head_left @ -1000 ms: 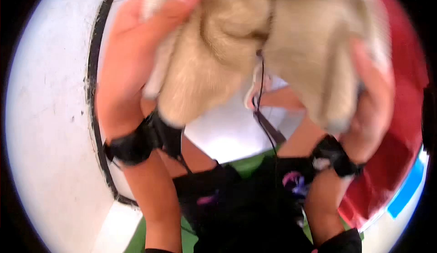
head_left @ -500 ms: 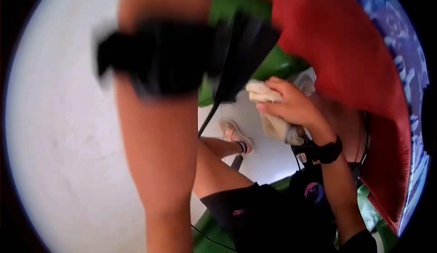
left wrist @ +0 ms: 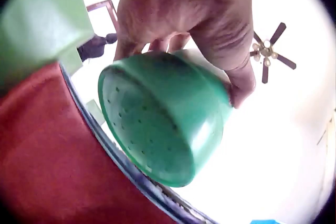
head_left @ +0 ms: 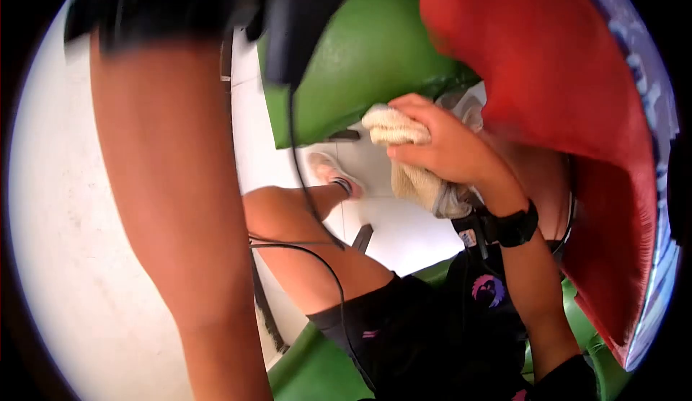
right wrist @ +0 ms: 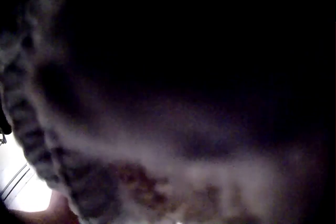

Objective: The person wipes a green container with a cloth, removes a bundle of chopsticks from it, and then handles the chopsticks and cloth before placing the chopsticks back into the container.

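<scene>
My left hand (left wrist: 184, 8) grips a green plastic cup-shaped container (left wrist: 202, 95), its thumb on one side and fingers behind. Small holes dot the container's round end, which faces the left wrist camera. In the head view that hand is beyond the top edge; the forearm (head_left: 169, 184) and a blurred black wrist strap (head_left: 166, 11) show. My right hand (head_left: 454, 145) holds a bunched beige cloth (head_left: 395, 125) with grey edging, thumb and fingers around it. Part of the cloth hangs below the palm. Dark, blurred fabric (right wrist: 210, 182) fills most of the right wrist view.
A red cover (head_left: 533, 62) drapes along the right side, beside a green padded seat (head_left: 367, 47). A black cable (head_left: 295, 141) hangs down from the left wrist. My bent leg (head_left: 317, 264) is below, over white floor. A ceiling fan (left wrist: 266, 51) shows overhead.
Both hands were on the cloth; the left has let go and reached forward and up out of the head view. The right keeps the cloth, now bunched lower down.
</scene>
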`<state>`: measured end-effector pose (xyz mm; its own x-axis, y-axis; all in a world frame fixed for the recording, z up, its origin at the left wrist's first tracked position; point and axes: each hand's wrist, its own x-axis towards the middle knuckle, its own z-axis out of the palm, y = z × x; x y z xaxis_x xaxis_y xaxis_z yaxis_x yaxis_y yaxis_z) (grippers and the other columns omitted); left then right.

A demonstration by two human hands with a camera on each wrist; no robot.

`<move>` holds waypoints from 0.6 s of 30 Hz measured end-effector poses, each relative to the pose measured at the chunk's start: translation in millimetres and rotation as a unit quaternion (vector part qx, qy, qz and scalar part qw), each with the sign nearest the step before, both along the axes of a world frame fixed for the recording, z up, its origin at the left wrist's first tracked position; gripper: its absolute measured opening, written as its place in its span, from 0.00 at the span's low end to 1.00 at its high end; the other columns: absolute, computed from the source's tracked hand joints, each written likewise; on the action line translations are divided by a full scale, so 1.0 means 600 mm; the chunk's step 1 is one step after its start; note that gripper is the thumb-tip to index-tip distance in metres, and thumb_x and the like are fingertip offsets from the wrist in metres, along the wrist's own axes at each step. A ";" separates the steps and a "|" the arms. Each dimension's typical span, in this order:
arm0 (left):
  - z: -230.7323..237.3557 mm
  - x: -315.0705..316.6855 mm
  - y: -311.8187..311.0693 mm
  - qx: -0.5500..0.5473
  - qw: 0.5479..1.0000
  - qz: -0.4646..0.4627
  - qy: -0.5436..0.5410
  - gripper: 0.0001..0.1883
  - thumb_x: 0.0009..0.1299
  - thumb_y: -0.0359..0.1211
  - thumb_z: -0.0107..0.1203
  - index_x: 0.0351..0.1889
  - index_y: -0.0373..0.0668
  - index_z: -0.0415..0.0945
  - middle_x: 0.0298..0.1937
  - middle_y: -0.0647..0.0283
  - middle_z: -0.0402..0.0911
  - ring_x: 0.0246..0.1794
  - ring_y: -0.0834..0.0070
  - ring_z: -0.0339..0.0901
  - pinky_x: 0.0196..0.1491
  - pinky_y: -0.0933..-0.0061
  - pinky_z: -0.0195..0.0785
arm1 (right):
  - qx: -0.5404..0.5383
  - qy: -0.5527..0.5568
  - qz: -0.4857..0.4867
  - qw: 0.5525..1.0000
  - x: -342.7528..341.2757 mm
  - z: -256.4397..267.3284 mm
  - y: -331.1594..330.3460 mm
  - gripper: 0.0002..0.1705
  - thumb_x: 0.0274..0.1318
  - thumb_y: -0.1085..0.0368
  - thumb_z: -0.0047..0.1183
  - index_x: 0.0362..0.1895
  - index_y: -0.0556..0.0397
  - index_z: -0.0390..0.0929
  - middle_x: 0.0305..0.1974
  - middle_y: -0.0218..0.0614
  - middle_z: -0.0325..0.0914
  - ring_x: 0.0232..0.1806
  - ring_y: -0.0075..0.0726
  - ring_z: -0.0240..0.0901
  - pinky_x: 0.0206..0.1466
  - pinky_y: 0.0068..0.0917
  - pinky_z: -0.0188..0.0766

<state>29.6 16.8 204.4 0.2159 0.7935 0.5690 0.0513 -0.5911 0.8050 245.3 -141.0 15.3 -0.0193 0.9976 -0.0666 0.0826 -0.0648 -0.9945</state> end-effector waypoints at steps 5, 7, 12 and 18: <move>-0.012 -0.064 0.025 -0.055 0.997 0.001 -0.049 0.48 0.50 0.54 0.71 0.61 0.33 0.62 0.52 0.57 0.74 0.51 0.67 0.74 0.52 0.66 0.70 | -0.113 0.128 -0.051 0.984 0.003 0.034 0.002 0.21 0.52 0.66 0.59 0.51 0.58 0.74 0.43 0.35 0.77 0.45 0.31 0.74 0.49 0.25 0.69; -0.041 -0.085 0.050 -0.106 0.992 -0.016 -0.063 0.49 0.49 0.54 0.71 0.62 0.33 0.62 0.52 0.58 0.74 0.51 0.68 0.74 0.52 0.67 0.70 | -0.174 0.204 -0.110 0.957 0.016 0.044 0.014 0.19 0.53 0.67 0.58 0.50 0.58 0.74 0.39 0.33 0.77 0.41 0.29 0.75 0.45 0.25 0.71; -0.187 -0.078 0.101 -0.263 0.957 -0.094 -0.073 0.52 0.47 0.56 0.72 0.62 0.33 0.61 0.52 0.60 0.73 0.52 0.70 0.73 0.53 0.67 0.69 | -0.106 0.265 -0.152 0.946 0.035 0.084 0.181 0.15 0.56 0.65 0.54 0.47 0.57 0.74 0.37 0.33 0.77 0.37 0.27 0.75 0.42 0.25 0.72; -0.369 -0.039 0.149 -0.396 0.898 -0.177 -0.072 0.56 0.44 0.61 0.72 0.64 0.35 0.60 0.56 0.58 0.73 0.53 0.68 0.75 0.53 0.65 0.73 | 0.010 0.309 -0.105 0.945 0.056 0.070 0.337 0.25 0.58 0.62 0.55 0.57 0.59 0.68 0.49 0.37 0.75 0.49 0.30 0.72 0.53 0.26 0.69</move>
<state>6.1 106.3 -16.9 0.5040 0.8577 -0.1014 -0.1647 0.2107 0.9636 278.9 61.4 57.2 0.1509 0.9846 -0.0878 -0.5270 0.0050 -0.8498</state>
